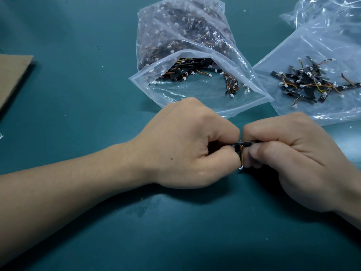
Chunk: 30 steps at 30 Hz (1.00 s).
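Note:
My left hand (pixel 187 145) and my right hand (pixel 293 159) meet knuckle to knuckle low over the teal table (pixel 78 94). Between them they pinch a small black circuit strip (pixel 244 144), each hand holding one end. Thin orange and yellow wires hang from the strip to a tiny white connector (pixel 241 168). Most of the strip is hidden by the curled fingers.
Just beyond my hands lies an open clear plastic bag (pixel 187 55) full of the same wired strips. To the right, a pile of strips (pixel 312 83) rests on another flat plastic bag (pixel 332 45). A piece of cardboard (pixel 11 75) lies at the left edge.

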{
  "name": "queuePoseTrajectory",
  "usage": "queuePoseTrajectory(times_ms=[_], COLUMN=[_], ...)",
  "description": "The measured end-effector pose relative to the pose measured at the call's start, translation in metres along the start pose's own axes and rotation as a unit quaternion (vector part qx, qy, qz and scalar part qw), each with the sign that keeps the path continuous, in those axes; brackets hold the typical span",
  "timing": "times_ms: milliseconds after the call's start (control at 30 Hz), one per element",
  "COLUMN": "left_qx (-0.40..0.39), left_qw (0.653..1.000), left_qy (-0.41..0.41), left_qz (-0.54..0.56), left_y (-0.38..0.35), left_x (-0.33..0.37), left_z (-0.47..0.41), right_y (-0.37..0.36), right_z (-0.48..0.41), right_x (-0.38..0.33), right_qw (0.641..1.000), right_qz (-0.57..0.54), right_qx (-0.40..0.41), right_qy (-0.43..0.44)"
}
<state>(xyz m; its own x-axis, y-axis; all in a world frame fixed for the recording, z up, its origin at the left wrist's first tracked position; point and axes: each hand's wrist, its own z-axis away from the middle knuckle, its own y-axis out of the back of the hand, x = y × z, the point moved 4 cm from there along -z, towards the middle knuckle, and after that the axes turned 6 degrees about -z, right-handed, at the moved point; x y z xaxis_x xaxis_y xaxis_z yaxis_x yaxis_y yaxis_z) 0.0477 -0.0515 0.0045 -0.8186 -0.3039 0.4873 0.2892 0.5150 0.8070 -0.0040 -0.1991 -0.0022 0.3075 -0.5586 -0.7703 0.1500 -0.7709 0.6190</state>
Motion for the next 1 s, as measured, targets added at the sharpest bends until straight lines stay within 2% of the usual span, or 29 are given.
queuePoseTrajectory(times_ms=[100, 300, 1000], left_qx=[0.003, -0.001, -0.011], left_qw=[1.0, 1.0, 0.999], left_qy=[-0.001, -0.012, 0.046], left_qz=[-0.001, 0.011, -0.012], left_y=[-0.0001, 0.0015, -0.0008], left_x=[-0.0006, -0.0011, -0.002], left_z=[-0.0001, 0.0002, -0.0004], right_y=[0.0014, 0.0021, 0.0008], right_z=[-0.0006, 0.0021, 0.0016], right_x=[0.003, 0.0055, 0.0077], right_qw=[1.0, 1.0, 0.999], right_qz=[-0.002, 0.01, 0.027], right_qx=[0.005, 0.008, 0.015], right_qy=[-0.013, 0.018, 0.022])
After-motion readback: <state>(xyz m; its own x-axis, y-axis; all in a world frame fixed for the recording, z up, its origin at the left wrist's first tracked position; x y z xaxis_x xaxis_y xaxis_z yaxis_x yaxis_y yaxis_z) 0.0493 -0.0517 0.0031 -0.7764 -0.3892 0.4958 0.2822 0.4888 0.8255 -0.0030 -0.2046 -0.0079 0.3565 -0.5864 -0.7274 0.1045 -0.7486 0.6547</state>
